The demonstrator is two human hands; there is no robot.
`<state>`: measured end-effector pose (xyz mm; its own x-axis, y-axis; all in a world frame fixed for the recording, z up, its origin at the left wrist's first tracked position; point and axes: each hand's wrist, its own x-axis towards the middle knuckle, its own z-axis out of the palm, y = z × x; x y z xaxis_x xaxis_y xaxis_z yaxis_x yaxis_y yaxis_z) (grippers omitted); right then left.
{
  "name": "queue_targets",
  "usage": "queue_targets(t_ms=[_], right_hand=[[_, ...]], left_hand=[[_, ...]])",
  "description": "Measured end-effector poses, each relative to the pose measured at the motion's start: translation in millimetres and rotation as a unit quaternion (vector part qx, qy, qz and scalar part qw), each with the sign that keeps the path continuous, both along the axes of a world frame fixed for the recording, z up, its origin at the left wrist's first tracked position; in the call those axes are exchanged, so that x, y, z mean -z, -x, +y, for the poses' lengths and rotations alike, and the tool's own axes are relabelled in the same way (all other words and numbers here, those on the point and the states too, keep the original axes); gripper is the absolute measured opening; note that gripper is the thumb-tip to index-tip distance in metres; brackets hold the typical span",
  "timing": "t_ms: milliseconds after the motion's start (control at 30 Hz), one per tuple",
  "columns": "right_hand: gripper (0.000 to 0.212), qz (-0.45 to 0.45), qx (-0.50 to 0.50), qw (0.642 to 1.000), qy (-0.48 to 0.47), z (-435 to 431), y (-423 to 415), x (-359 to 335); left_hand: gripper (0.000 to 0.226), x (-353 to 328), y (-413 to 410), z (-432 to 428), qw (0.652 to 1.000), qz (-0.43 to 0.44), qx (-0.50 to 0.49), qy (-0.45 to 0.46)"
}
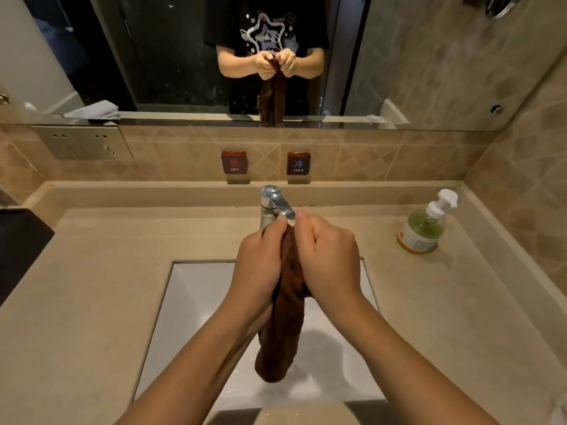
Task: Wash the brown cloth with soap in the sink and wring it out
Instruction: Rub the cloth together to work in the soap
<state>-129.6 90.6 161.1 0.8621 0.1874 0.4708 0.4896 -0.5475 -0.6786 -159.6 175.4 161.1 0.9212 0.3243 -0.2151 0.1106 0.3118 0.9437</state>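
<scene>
The brown cloth (283,326) hangs bunched into a long roll over the white sink (190,302). My left hand (259,262) grips its upper part from the left, fingers curled round it. My right hand (329,256) grips the same upper part from the right. Both hands are pressed close together just in front of the chrome tap (273,204). The cloth's lower end dangles free above the basin. A pump bottle of green soap (425,225) stands on the counter at the right, away from both hands.
A beige counter (92,286) surrounds the sink. HOT (234,162) and COLD (298,163) signs are on the tiled back wall under a mirror (184,56). A dark object (18,246) lies at the left edge. A socket plate (82,142) is at the back left.
</scene>
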Motion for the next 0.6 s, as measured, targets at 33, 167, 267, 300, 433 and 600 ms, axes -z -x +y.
queue_targets(t_ms=[33, 167, 267, 300, 433, 600], right_hand=[[0.042, -0.026, -0.013, 0.999, 0.024, 1.4, 10.7, 3.6], [0.039, -0.031, -0.003, 0.999, 0.035, 6.8, 11.9, 1.7], [0.047, 0.015, 0.015, 1.0, -0.013, 1.3, -8.4, -6.7], [0.045, 0.006, 0.008, 1.0, -0.015, 0.9, -3.5, -4.3], [0.035, -0.025, -0.033, 0.999, 0.018, 3.9, 31.2, 8.2], [0.048, 0.015, 0.012, 1.0, -0.015, -1.9, -5.2, -5.2]], left_hand=[[0.045, -0.7, -2.2, 2.8, 1.0, 0.006, -0.02, -0.009], [0.041, 2.6, -4.5, 0.5, 1.0, 0.012, -0.021, -0.017], [0.036, 2.4, 0.1, -3.1, 1.0, -0.002, 0.007, -0.024], [0.038, 1.9, -0.6, -1.4, 1.0, -0.004, 0.002, -0.02], [0.036, 3.8, -2.8, -0.4, 0.999, 0.028, -0.042, -0.002], [0.029, 5.2, 2.2, -10.3, 0.999, 0.024, 0.014, 0.04]])
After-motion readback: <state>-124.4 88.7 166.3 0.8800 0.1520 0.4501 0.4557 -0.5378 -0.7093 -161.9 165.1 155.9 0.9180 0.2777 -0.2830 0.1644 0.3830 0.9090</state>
